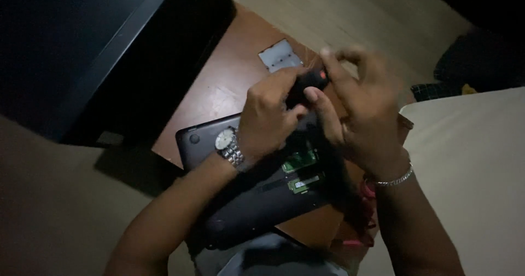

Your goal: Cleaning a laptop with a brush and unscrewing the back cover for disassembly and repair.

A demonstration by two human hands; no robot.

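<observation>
Head view, looking straight down: small black tool with a red spot [310, 80], held up between both hands above the opened laptop [257, 199]. Left hand [268, 117] wrapped around the tool's lower part, grip pressed together on it, thumb and fingers closed. Right hand [363, 109] meeting it from the other side, fingertips [311, 94] pinching the tool near the red spot, remaining fingers blurred and fanned above. Exact kind of tool hard to tell in the dim light.

Silver wristwatch with a pale dial [227, 144] on the left wrist; thin silver bracelet [395, 178] on the right wrist.

Directly below the hands, the dark laptop lying bottom side up, cover off, green circuit boards [302, 169] showing in the open bay just beside the left palm. Round rubber foot visible at the near left corner of the shell.

Laptop resting on a reddish-brown wooden desk [219, 84]. Further up the desk, well apart from the hands, a small pale grey rectangular panel [280, 55] lying flat.

Pale fabric surface [470, 161] at right, beside the right forearm. Dark furniture edge [104, 57] at upper left, light floor [355, 13] beyond the desk.
</observation>
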